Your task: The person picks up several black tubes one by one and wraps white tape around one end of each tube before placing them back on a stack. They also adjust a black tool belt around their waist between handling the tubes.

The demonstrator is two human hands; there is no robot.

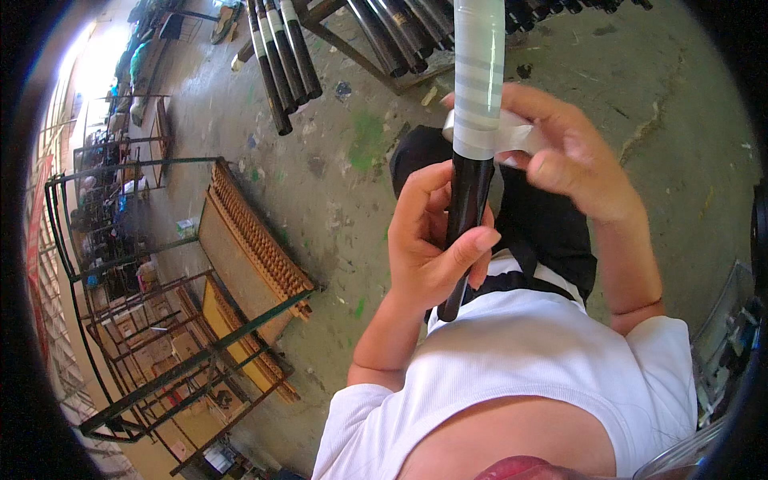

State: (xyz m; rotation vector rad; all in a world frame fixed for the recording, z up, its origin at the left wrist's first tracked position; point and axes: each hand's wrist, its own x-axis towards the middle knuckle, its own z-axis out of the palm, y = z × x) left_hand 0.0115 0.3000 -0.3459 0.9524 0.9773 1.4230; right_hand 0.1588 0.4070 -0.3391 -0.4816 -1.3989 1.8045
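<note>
A black pole (470, 192) runs upright through the middle of the view, its lower end near my white shirt. My left hand (432, 248) is wrapped round the bare black part, thumb across the front. Above that hand, whitish translucent tape (478, 80) covers the pole in overlapping bands up to the top edge of the view. My right hand (572, 152) is closed on a roll of white tape (520, 138) at the lower end of the wrapping. The pole hides part of the roll and some of the right fingertips.
Several dark poles (280, 64) lie on a rack at the upper left, with more dark poles (400, 36) beyond my hands. On the left stand metal frames (216, 344) with a ridged wooden rack (260, 232). The concrete floor (336, 200) is stained.
</note>
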